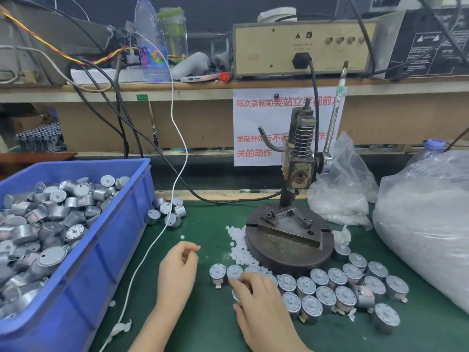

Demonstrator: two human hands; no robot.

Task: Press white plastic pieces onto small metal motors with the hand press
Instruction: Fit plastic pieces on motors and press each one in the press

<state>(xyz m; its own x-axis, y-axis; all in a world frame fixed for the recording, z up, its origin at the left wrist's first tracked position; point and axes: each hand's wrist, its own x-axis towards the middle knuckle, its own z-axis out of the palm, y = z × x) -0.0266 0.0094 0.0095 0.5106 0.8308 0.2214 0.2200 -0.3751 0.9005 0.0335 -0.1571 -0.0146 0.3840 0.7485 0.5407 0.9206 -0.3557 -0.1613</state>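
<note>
Metal motor (236,296): likely light, stiff, slick; grip by rim; right hand (258,303) fingers (244,282) curl on it; left hand (179,265) curled, contents unclear.

My right hand (258,308) hides most of one motor (236,296) at six o'clock; the blue bin (114,237) is cut off at nine; the press (300,171) masks the notice (253,118).

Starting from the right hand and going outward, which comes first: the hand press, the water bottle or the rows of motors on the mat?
1. The rows of motors: on the mat, touching the right hand.
2. The hand press: just behind, on the mat.
3. The water bottle: far back-left, on the shelf.
</note>
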